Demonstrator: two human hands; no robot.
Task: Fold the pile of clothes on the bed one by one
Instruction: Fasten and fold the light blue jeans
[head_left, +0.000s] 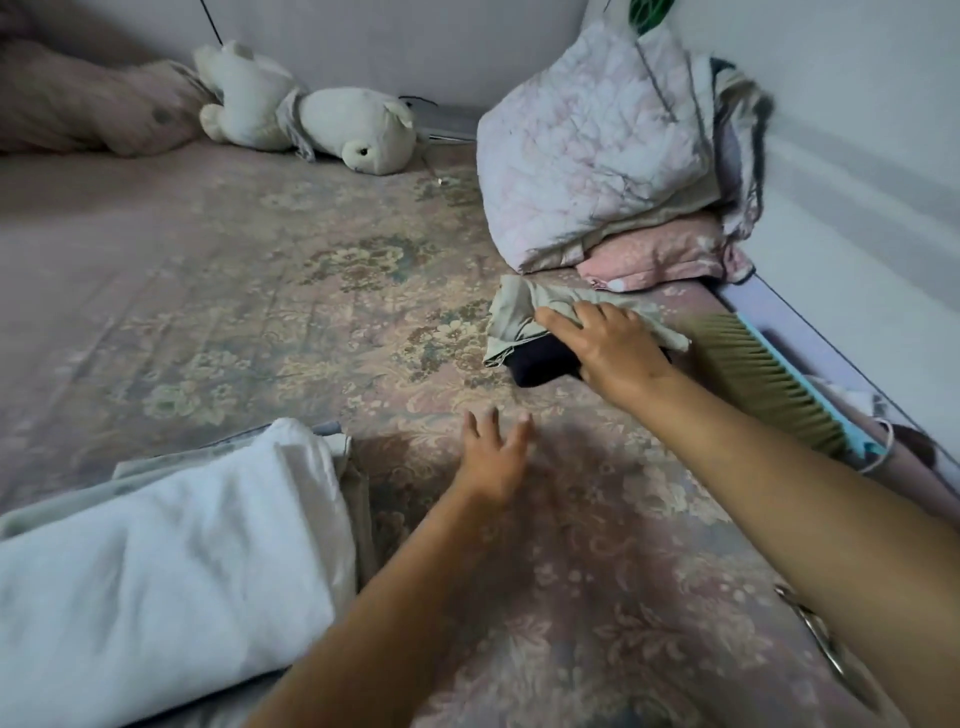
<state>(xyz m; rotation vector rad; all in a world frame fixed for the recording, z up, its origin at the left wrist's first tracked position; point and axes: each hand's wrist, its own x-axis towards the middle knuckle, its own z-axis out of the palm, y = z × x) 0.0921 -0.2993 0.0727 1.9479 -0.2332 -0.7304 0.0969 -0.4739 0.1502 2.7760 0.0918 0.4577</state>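
Pressing my right hand (610, 348), fingers spread, flat on the grey garment (519, 317) atop the dark stack (540, 364) at two o'clock; left hand (493, 452) hovers open; I'd square edges before letting go

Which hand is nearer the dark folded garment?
Right. The right hand rests on the grey cloth atop the dark folded garment; the left hand is apart, nearer the camera.

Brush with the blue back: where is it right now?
Head view, right side: the brush lies along the bed's right edge, just right of the right hand and the grey-green cloth, below the pink pillow.
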